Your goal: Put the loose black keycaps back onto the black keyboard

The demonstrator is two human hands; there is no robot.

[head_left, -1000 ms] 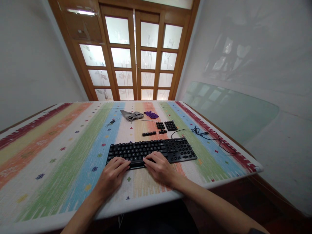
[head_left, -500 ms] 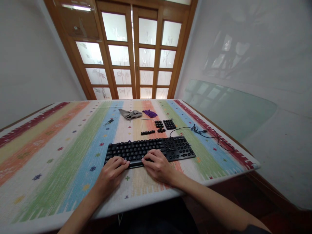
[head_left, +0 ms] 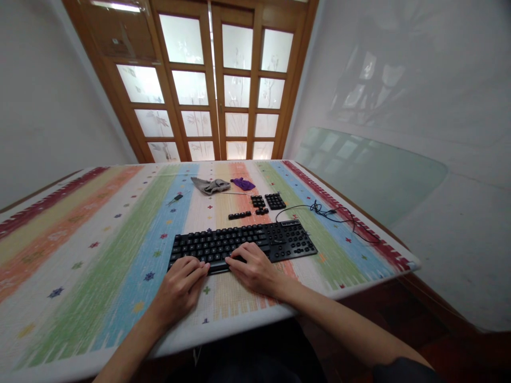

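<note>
The left hand (head_left: pixel 182 286) and right hand (head_left: pixel 252 269) curl at the keyboard (head_left: pixel 227 241)'s near edge, grip unclear, with striped tablecloth (head_left: pixel 115 239) spreading wide leftward.

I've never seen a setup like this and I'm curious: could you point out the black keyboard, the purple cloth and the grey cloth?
Black keyboard (head_left: pixel 227 240): head view, on its keys, near the middle.
Purple cloth (head_left: pixel 243 184): head view, on its middle.
Grey cloth (head_left: pixel 211 186): head view, on its middle.
</note>
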